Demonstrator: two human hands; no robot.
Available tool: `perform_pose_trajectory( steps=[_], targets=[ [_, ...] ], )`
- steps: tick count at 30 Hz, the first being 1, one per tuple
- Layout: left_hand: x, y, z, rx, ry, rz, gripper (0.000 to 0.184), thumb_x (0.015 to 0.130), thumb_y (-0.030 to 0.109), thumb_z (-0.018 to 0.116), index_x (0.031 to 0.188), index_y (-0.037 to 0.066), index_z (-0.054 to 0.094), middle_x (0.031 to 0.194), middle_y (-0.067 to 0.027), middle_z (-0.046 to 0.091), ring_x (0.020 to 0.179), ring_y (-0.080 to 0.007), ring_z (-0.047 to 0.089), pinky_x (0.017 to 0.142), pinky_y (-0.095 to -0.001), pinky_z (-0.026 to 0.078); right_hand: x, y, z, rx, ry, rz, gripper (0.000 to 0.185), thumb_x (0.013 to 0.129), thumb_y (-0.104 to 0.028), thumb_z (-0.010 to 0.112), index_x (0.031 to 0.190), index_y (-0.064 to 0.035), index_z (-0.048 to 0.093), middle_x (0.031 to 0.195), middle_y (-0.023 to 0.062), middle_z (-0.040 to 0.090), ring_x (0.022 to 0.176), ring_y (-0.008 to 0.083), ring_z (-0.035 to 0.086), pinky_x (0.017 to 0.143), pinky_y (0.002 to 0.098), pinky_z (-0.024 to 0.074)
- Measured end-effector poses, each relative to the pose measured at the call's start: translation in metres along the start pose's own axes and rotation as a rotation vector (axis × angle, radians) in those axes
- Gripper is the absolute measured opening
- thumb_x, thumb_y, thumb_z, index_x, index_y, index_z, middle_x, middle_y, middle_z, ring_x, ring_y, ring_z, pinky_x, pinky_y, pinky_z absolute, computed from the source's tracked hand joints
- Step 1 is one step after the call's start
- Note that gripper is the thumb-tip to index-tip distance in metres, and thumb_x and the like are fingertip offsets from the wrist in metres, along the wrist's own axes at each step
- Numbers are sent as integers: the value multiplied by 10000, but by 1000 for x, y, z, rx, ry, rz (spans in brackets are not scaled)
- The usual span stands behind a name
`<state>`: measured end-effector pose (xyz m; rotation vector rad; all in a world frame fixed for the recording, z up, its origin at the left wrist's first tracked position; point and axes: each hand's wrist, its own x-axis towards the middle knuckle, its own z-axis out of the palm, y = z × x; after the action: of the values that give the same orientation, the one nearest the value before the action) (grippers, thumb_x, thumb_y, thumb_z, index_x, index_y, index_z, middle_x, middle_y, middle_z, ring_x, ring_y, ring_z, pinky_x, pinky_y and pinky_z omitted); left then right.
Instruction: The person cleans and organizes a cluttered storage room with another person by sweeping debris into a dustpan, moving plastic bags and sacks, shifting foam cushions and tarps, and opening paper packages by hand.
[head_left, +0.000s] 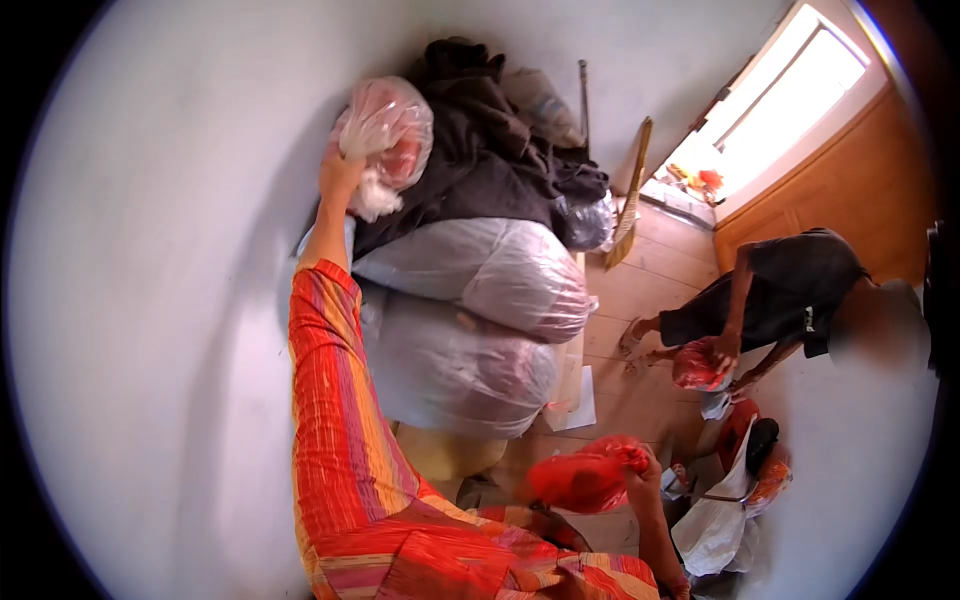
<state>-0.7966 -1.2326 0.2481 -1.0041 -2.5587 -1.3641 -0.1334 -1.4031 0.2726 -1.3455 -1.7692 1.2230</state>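
Observation:
My left hand (341,176) reaches up to the top of a pile and is closed around the gathered neck of a clear plastic bag (405,135) with reddish contents. That bag rests against a dark cloth (465,165) draped over the pile. Low on the right, my right hand (645,478) grips a red plastic bag (585,475), slightly blurred, held above the floor. What the red bag contains is hidden. Below the dark cloth lie two large, full translucent sacks, an upper sack (500,270) and a lower sack (470,375).
A person (800,290) bends over at the right, holding another red bag (698,365). White sacks (712,525) stand by the right wall. A broom (630,205) leans near the bright doorway (775,90). A wooden door (830,195) is at the upper right.

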Motion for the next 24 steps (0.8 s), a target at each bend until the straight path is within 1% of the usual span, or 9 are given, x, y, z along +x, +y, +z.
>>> perform_pose_trajectory(
  steps=[4,8,9,12,14,16,18,23,24],
  targets=[
    [-3,28,-38,-13,-142,-46,390,645,264,591,970,48,588,799,-196,614,741,-330,596,661,-381,449,-5,6,-3,183,34,243,174,722,65,478,864,21,567,763,-3,536,717,86,488,655,210,402],
    [-33,61,-52,-219,-135,204,237,636,179,565,808,20,600,725,-204,594,660,-313,584,627,-371,444,27,-28,20,2,-28,115,205,711,51,481,894,35,572,729,19,565,689,86,501,636,227,414],
    [-41,69,-49,-291,6,370,198,637,140,547,771,-2,581,690,-204,579,632,-319,577,600,-379,439,36,-33,25,-83,-27,77,215,692,57,472,879,25,573,732,21,571,696,91,510,640,232,417],
    [-62,71,-28,-396,-70,392,164,637,127,546,717,-16,558,658,-201,566,593,-334,559,556,-396,425,67,-61,53,-271,-64,1,256,667,58,472,891,2,584,733,84,594,700,150,551,650,261,430],
    [-96,65,-10,-535,-233,331,180,625,152,571,701,-6,533,649,-201,551,604,-350,549,575,-408,423,101,-73,80,-301,-99,-94,298,672,60,483,936,-9,600,796,148,601,738,237,583,689,307,441],
    [-127,70,-14,-423,-272,244,212,624,183,579,711,-3,522,695,-207,557,675,-364,557,604,-409,426,150,-73,115,-530,-60,-400,320,675,45,509,973,-39,593,873,161,575,815,301,561,735,348,432],
    [-150,55,-6,-427,-284,237,184,687,146,572,789,-5,548,693,-188,560,671,-302,579,614,-372,435,196,-99,158,-416,-129,-578,331,680,33,522,991,-56,588,918,161,547,873,340,530,762,373,419],
    [-201,48,-19,-304,-194,261,222,658,194,552,744,-6,513,740,-205,544,750,-370,521,688,-440,410,304,-117,258,-327,-226,-417,281,708,-112,605,978,-37,590,875,124,595,830,271,569,737,331,434],
    [-213,48,-26,-279,-196,252,236,664,210,554,750,-6,513,751,-205,544,763,-366,522,697,-439,409,311,-117,275,-258,-403,-320,274,718,-165,622,944,-13,591,833,112,605,774,235,581,697,317,447]
  ],
)
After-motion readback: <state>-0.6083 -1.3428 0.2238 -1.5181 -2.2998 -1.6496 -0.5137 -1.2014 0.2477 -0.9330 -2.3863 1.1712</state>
